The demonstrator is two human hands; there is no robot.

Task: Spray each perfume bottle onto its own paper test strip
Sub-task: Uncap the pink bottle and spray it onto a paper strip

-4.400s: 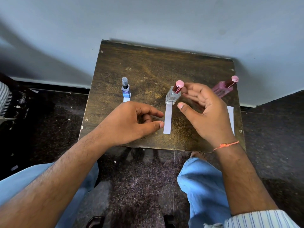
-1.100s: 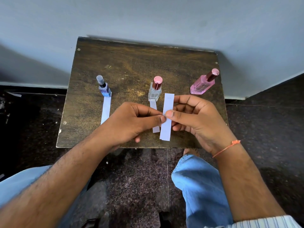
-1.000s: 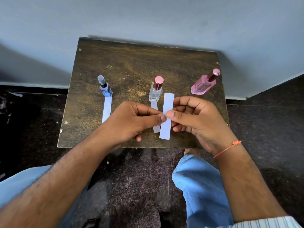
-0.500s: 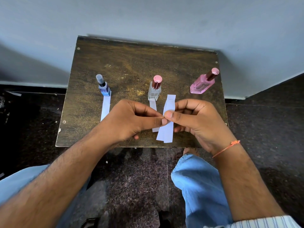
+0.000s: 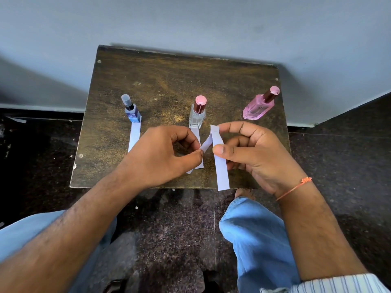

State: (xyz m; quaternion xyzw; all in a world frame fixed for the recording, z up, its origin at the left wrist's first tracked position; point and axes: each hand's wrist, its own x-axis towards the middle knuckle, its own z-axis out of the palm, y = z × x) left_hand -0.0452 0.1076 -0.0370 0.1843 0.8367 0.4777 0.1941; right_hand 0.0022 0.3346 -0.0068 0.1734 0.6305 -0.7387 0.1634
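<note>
Half a second ago the two paper strips lay together between the hands; now they splay apart in a V. Left hand [image 5: 156, 155] pinches one strip [image 5: 205, 144] between thumb and curled fingers; right hand [image 5: 254, 153] pinches the longer strip [image 5: 221, 170] the same way — both above the desk [image 5: 169, 77]. Behind stand the blue bottle [image 5: 131, 111] on its strip [image 5: 134, 136], the clear bottle [image 5: 197, 114] and the pink bottle [image 5: 259, 106].
</note>
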